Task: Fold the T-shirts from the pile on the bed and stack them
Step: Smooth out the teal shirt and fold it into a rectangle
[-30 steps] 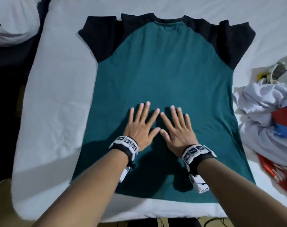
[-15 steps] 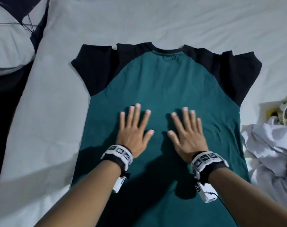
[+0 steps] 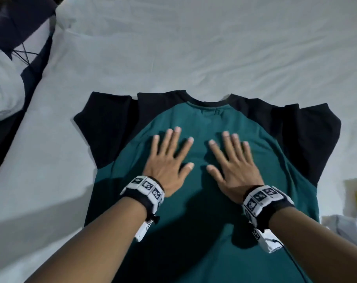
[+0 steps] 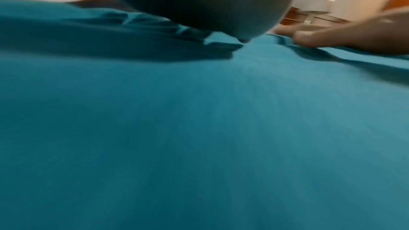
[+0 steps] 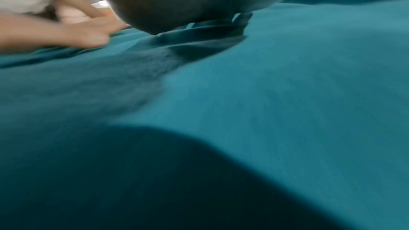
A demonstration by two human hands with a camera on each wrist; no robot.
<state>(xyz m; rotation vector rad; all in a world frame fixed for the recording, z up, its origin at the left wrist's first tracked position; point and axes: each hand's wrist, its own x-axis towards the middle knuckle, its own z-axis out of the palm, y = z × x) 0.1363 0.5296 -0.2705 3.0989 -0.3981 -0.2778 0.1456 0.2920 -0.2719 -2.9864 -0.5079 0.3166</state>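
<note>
A teal T-shirt [image 3: 204, 123] with black sleeves lies flat on the white-sheeted bed [image 3: 194, 48]. The left hand [image 3: 167, 160] and right hand [image 3: 232, 162] press it, fingers spread straight, grasping nothing. A pillow [image 3: 4, 84] lies left.

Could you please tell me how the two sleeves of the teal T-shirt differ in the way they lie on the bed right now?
The left sleeve lies fully on the sheet with a fairly even outline. The right sleeve shows a small step in its upper edge. The right sleeve also reaches lower toward the hem side than the left sleeve. Both are black, spread flat and unfolded, untouched by the left hand and right hand.
</note>
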